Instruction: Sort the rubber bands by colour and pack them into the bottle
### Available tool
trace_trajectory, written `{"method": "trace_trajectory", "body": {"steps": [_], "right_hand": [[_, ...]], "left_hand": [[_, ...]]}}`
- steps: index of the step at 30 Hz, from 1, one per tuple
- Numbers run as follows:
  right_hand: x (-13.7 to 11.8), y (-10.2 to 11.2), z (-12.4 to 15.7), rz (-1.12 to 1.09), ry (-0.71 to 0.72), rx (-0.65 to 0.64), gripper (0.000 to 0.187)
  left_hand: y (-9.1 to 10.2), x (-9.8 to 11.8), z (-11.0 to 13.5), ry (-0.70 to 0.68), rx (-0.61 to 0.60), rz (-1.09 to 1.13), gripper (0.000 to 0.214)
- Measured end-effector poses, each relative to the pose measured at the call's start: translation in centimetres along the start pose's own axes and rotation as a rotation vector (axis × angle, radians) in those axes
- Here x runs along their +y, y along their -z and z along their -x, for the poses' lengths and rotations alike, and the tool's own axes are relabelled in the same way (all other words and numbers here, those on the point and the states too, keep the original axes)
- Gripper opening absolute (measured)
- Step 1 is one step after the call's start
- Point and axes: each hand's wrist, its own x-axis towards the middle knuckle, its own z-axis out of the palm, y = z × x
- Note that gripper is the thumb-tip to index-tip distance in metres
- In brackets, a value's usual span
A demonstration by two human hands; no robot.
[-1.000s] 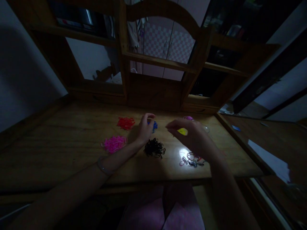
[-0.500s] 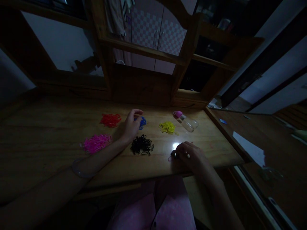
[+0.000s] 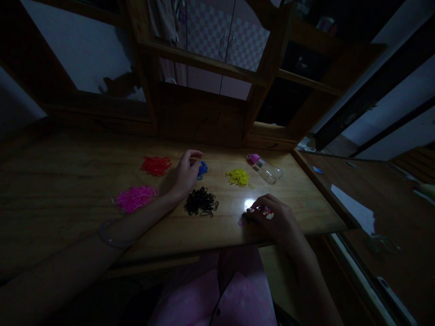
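Observation:
Small rubber bands lie in piles sorted by colour on a wooden desk [image 3: 68,181]: red [image 3: 156,165], pink [image 3: 134,198], blue [image 3: 202,169], black [image 3: 200,202] and yellow [image 3: 237,177]. My left hand [image 3: 185,174] rests beside the blue pile, fingers curled with thumb and fingertips close together over it. My right hand [image 3: 272,217] lies near the front edge, fingers bent down over a small mixed heap of bands [image 3: 248,218]. What either hand grips is too dark to make out.
A clear bottle with a pink cap [image 3: 265,168] lies on its side at the back right. A wooden shelf unit [image 3: 204,113] rises behind the desk. A lower surface with a white paper [image 3: 353,210] sits to the right. The room is dim.
My right hand dropped from above the yellow pile down to the mixed heap near the front edge and stays there. The view shifted left. My left hand has hardly moved.

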Motion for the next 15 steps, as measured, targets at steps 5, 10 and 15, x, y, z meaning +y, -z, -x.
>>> {"method": "trace_trajectory", "body": {"steps": [5, 10, 15], "right_hand": [[-1.6, 0.4, 0.7, -0.027, 0.085, -0.183, 0.017], [-2.2, -0.7, 0.7, 0.105, 0.097, -0.290, 0.024], [-2.7, -1.5, 0.3, 0.341, 0.118, -0.293, 0.021]], "left_hand": [[0.0, 0.5, 0.1, 0.001, -0.002, -0.018, 0.021], [-0.1, 0.6, 0.1, -0.010, 0.001, -0.024, 0.019], [0.0, 0.4, 0.1, 0.008, -0.015, -0.024, 0.022]]}}
